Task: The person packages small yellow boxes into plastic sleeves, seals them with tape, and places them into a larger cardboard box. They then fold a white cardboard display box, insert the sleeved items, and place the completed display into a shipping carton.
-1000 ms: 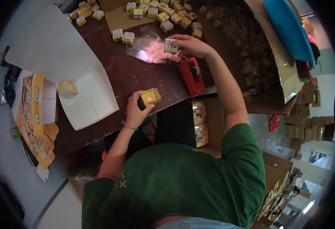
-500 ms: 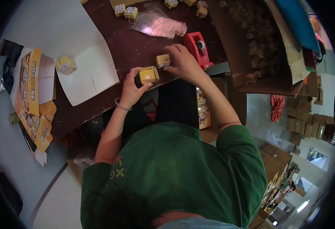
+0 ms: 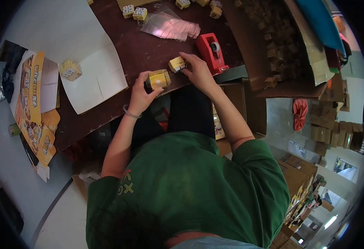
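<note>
Yellow is the colour of the small box (image 3: 158,79) that the left hand (image 3: 142,94) grips at the near edge of a dark brown table (image 3: 149,50), its fingers curled around the box's sides. Just to the right, and apart from the box, the right hand (image 3: 197,71) pinches a small yellow cube (image 3: 176,64) between thumb and fingertips, holding it close to the tabletop. Right beside that hand stands a red tape dispenser (image 3: 210,50), tilted away toward the far side of the table. Farther out lies a stack of clear plastic bags (image 3: 169,28), and beyond it more small yellow cubes (image 3: 134,11) are scattered near the far edge. To the left, a large white sheet (image 3: 82,62) covers part of the table, with a single yellow box (image 3: 70,69) resting on it, well apart from both hands. Past the sheet, printed yellow cartons (image 3: 35,108) lie flat. On the right sits a cardboard tray (image 3: 281,45) holding many brown cubes. The person wears a green shirt (image 3: 190,186).
</note>
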Demonstrator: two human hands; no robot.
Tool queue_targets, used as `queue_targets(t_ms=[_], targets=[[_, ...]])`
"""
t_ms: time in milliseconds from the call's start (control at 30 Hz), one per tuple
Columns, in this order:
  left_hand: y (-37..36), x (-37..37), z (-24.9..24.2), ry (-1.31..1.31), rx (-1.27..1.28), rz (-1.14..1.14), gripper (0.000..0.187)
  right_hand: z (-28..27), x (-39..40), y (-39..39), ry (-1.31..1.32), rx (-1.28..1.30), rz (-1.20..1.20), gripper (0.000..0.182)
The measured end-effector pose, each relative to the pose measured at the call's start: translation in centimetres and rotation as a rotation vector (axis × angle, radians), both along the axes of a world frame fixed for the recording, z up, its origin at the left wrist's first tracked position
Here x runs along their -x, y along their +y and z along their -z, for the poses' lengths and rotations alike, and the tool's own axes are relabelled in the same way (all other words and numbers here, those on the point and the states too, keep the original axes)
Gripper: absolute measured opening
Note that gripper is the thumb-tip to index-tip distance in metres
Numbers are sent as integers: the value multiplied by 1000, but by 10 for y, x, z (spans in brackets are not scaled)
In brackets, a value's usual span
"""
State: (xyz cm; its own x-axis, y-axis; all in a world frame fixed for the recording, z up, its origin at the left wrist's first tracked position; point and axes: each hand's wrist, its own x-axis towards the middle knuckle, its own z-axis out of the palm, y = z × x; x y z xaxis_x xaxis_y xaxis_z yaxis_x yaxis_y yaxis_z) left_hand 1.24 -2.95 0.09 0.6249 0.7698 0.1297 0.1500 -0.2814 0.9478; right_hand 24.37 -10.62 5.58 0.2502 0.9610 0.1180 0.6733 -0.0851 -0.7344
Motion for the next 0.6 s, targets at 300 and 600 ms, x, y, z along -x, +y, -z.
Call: queue_targets(t_ms=[300,600], targets=[[-1,3,-2,38,-36,25,58,-29,-11,33,-283,-49,-234,44],[0,0,-5,58,-82,-2,58,-34,-8,26,18,-12,-237,56]])
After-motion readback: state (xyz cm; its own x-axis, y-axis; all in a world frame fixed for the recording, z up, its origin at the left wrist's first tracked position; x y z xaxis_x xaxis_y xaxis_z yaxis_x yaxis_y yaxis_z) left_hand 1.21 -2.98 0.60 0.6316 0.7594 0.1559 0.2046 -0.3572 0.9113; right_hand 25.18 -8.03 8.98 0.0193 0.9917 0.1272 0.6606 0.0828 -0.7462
